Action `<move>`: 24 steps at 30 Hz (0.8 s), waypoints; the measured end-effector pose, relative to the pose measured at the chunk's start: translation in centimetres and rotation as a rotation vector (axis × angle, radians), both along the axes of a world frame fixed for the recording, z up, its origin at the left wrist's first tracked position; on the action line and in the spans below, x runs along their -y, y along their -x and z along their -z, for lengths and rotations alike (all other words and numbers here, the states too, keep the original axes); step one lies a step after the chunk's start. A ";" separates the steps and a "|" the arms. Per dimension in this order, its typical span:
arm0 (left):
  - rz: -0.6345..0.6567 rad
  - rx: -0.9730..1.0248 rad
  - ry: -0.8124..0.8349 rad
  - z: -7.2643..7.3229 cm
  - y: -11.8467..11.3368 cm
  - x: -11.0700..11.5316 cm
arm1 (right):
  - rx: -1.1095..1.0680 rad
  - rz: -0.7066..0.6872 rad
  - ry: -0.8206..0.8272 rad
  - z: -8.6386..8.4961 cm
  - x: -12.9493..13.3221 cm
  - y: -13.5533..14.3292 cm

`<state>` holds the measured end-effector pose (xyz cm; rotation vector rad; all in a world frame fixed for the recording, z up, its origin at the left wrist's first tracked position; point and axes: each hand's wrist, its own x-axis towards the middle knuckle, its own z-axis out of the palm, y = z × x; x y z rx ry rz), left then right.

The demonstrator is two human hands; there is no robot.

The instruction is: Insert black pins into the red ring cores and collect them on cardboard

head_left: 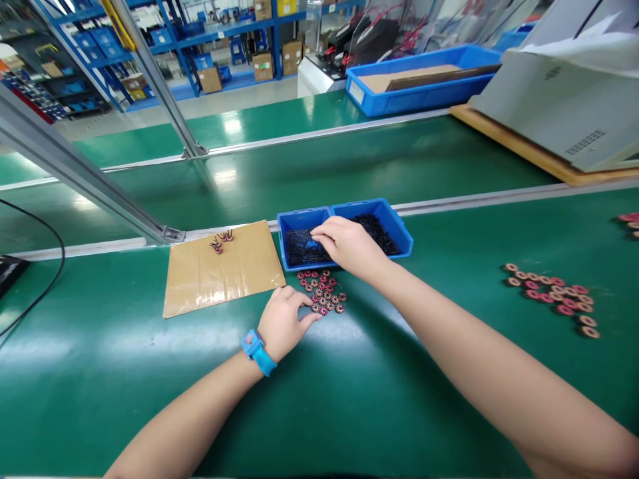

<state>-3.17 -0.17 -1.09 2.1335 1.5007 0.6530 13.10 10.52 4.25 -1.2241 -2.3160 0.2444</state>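
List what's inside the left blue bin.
Thin dark pieces, plus a blue patch; the right hand covers part of the left blue bin, and whatever lies under the pieces is hidden.

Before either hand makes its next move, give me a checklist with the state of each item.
1. Left grip at the near ring cluster: ok, fingertips at its edge.
2. Right grip over the left blue bin: ok.
3. Black piece held in the right grip: cannot tell, too small to make out.
4. Both bins stocked: ok, dark pieces lie in the left one and the right blue bin.
5. All rings in one group: not ok, more rings lie apart on the right.
6. Cardboard sheet within reach: ok, beside the left grip.
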 end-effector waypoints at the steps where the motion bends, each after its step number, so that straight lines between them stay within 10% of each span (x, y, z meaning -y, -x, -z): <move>1: 0.003 0.003 -0.007 0.1 0.1 0.0 | -0.046 0.005 -0.008 -0.1 0.3 -0.1; 18: -0.060 0.104 0.037 -0.2 -0.2 0.1 | -0.878 0.125 0.580 1.6 9.1 -2.3; 24: -0.196 0.673 0.314 -0.8 -0.2 0.6 | -0.749 0.088 0.453 0.9 9.5 -2.3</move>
